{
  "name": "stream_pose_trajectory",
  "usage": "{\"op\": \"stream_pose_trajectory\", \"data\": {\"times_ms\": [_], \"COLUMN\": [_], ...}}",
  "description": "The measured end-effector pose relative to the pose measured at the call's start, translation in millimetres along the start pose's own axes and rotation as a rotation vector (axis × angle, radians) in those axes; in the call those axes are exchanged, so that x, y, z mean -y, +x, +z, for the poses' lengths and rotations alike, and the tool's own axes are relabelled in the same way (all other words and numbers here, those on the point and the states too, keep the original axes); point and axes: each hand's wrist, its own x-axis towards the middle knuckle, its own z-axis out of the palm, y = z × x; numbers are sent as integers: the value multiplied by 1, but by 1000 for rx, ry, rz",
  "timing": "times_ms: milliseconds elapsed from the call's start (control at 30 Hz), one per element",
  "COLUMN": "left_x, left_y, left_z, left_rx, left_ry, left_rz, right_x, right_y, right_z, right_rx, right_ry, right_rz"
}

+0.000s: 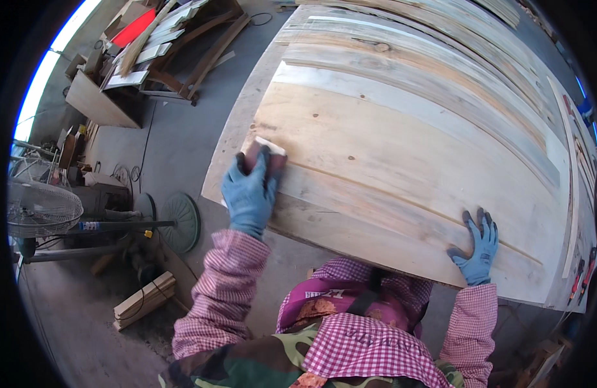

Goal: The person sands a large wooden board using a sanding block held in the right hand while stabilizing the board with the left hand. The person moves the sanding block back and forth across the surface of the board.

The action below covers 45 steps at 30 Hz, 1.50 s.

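My left hand [250, 189], in a blue glove with dark fingertips, grips a brown sanding block [277, 161] with a pale edge. The block rests on the left end of a narrow wooden board [356, 201], by the seam with a wide pale wood panel [400, 140]. A few small knots dot this panel. My right hand [478, 250], gloved alike, lies with fingers spread near the right end of the narrow board, holding nothing. Its fingertips reach across the seam onto the panel. Both pieces lie on a large worktable [230, 150].
More long planks [424, 63] lie along the table's far side. Red-handled tools [582, 281] sit at the right edge. Left of the table are a pedestal fan [46, 206], a round green base [180, 222], stacked wood strips [145, 300] and a wooden rack [196, 58] with boards.
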Motion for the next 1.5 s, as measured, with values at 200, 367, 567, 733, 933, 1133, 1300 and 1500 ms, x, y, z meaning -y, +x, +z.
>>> {"op": "stream_pose_trajectory", "data": {"times_ms": [200, 367, 567, 733, 933, 1133, 1300, 1500], "left_x": [-167, -201, -33, 9, -143, -89, 47, -34], "left_y": [-35, -41, 24, 17, -5, 13, 42, 35], "left_z": [-19, -27, -13, -2, -11, -3, 2, 1], "left_rx": [319, 270, 424, 88, 330, 355, 287, 317], "left_ry": [-806, -771, -1446, -69, -812, -703, -259, -390], "left_rz": [-103, 285, -753, 139, 778, 861, 327, 423], "right_x": [4, -2, -3, 3, -2, -4, 0, 4], "right_y": [-1, -1, -4, -1, -1, -4, 0, -3], "right_z": [-4, -1, 1, -2, 2, -4, 1, 0], "right_rx": [37, 12, -4, 11, 20, 38, -11, -11], "right_ry": [-8, -12, -20, -10, -39, -42, -14, -34], "right_rz": [54, 17, 19, 32, 14, 53, 15, 44]}}
